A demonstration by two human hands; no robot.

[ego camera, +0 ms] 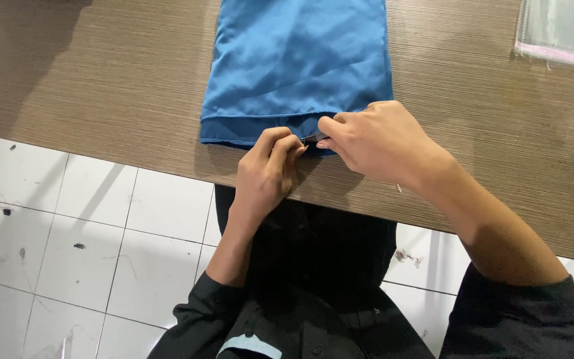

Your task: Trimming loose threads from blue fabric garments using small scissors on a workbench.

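**Both hands pinch the near hem of a folded blue garment**

The left hand (pixel 268 169) has its fingers curled and its fingertips pressed together on the lower edge of the folded blue satin-like garment (pixel 297 63), which lies flat on the wood-grain table (pixel 68 93) with its hem close to the table's near edge. Just to its right, the right hand (pixel 380 143) meets it, thumb and forefinger nipped on the same hem; something small and pale may sit between the fingertips, though it is too small to tell. The cloth looks light, soft and limp, with a sheen that suggests it slides easily, so a hold on the doubled hem, where the layers are thicker, seems the surest. At the far right corner lies a clear plastic bag (pixel 563 30), well apart from the hands.
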